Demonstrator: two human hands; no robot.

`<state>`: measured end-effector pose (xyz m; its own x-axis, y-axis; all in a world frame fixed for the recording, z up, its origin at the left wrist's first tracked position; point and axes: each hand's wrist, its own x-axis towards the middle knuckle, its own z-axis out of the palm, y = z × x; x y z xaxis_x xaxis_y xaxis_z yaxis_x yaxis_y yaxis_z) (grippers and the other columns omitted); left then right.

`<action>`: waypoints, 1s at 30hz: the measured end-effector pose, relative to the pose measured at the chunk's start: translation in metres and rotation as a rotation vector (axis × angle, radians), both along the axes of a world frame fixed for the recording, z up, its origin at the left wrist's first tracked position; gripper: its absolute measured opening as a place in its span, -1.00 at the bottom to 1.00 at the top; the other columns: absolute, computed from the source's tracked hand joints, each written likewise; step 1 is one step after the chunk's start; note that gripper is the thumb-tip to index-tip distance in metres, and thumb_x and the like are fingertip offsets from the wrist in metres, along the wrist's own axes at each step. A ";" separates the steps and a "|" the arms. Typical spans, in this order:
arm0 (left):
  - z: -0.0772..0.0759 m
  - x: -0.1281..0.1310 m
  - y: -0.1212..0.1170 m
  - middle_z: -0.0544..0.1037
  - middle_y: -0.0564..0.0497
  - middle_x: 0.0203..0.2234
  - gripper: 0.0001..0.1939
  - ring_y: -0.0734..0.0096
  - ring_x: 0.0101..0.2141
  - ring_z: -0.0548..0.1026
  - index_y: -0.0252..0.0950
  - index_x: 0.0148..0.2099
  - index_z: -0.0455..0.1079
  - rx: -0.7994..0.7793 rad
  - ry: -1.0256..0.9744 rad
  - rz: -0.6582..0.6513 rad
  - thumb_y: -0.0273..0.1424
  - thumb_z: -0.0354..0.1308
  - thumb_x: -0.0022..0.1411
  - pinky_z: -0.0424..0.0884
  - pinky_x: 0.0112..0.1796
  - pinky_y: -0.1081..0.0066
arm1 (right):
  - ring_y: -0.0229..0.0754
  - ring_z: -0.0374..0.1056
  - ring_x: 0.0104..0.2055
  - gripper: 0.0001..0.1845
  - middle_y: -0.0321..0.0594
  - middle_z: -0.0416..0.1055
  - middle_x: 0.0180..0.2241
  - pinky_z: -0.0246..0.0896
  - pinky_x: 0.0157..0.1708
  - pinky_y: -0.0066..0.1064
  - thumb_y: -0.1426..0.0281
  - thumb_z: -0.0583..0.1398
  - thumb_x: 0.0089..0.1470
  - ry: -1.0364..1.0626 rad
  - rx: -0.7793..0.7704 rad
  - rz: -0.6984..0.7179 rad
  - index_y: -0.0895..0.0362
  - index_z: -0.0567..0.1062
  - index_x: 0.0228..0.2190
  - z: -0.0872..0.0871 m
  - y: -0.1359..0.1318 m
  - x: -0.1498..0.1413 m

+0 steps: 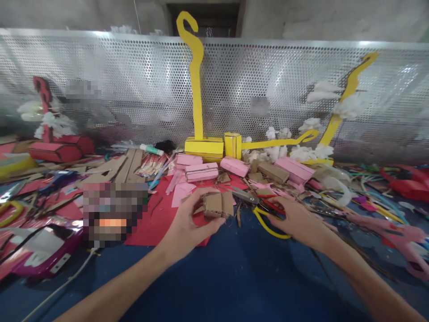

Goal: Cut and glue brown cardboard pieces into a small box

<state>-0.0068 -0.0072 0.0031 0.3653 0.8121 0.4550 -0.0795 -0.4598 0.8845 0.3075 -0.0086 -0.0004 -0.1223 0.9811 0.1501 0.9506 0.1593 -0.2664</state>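
Head view: the left hand (pixel 188 222) clamps a cardboard block (pixel 214 205) above the tabletop (pixel 221 286); apart from it, the right hand (pixel 296 221) touches a red-handled tool (pixel 273 205), grip unclear. Any print on the green-and-white tube (pixel 152 149) is unreadable.

Two bare hands (pixel 189 222), four pink boxes (pixel 201 172), three yellow hooks (pixel 196 94), one red hook (pixel 45 103) and one green-and-white tube (pixel 152 150) share the worktop (pixel 214 281).

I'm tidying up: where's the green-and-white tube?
In the head view, left of centre: the tube lies beside the black bundle, in front of the perforated panel.
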 end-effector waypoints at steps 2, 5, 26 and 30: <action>0.001 0.000 0.001 0.54 0.02 -0.09 -0.55 0.36 -0.07 0.53 -0.16 0.10 0.33 -0.010 -0.018 0.008 -0.44 0.34 0.20 0.44 0.00 0.37 | 0.10 0.49 -0.05 -0.53 -0.03 0.55 -0.04 0.36 -0.09 -0.20 0.23 0.20 0.09 0.002 0.058 -0.011 0.15 0.50 0.02 0.000 0.000 0.004; 0.000 -0.001 0.004 0.53 0.00 -0.08 -0.54 0.33 -0.08 0.53 -0.18 0.09 0.32 -0.044 -0.055 0.034 -0.41 0.35 0.18 0.46 -0.03 0.37 | 0.11 0.49 -0.08 -0.52 -0.03 0.55 -0.05 0.37 -0.09 -0.16 0.19 0.19 0.12 0.043 0.111 0.005 0.13 0.50 0.03 0.001 -0.001 0.010; 0.006 -0.010 0.008 0.57 -0.01 -0.19 -0.56 0.35 -0.21 0.57 -0.26 -0.03 0.43 -0.461 -0.032 -0.198 -0.21 0.43 0.10 0.47 -0.16 0.38 | 0.19 0.25 0.16 -0.14 0.04 0.21 0.13 0.32 0.03 -0.14 0.01 0.45 -0.18 0.030 0.360 0.203 0.05 0.22 0.03 0.008 -0.031 -0.042; 0.008 -0.009 0.005 0.58 -0.02 -0.20 -0.52 0.33 -0.27 0.61 -0.26 0.05 0.42 -0.498 -0.021 -0.320 -0.25 0.42 0.12 0.51 -0.21 0.35 | 0.12 0.32 0.09 -0.22 -0.01 0.24 0.08 0.36 -0.08 -0.23 0.05 0.45 -0.17 0.031 0.366 0.176 0.03 0.25 -0.02 0.013 -0.035 -0.049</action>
